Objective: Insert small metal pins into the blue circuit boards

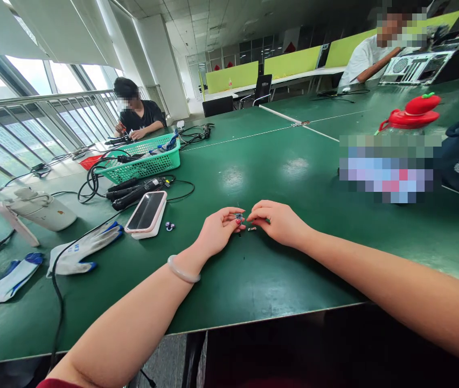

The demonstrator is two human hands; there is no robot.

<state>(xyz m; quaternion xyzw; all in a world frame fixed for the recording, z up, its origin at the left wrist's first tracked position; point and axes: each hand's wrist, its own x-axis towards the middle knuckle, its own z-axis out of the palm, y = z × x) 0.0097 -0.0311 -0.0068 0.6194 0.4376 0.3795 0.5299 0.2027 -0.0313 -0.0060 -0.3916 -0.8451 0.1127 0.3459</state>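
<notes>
My left hand [218, 229], with a pale bangle at its wrist, pinches a small part with dark and silvery surfaces [239, 216] between thumb and fingers; its kind is too small to tell. Just to the right, my right hand [278, 222] is curled with its fingertips close together, near that part. Whether those fingertips hold anything cannot be made out. A tiny light-and-reddish piece [252, 229] lies on the green table [254, 291] below the right fingertips. Small shiny purple-and-white pieces [169, 226] rest left of my left hand.
At left are a phone [151, 209] on a white box, work gloves [86, 250], a white canister [47, 207], cables and black tools [138, 191]. Behind stands a green basket [144, 164]. A red-lidded bottle [411, 116] stands right. Two people [143, 116] sit farther off.
</notes>
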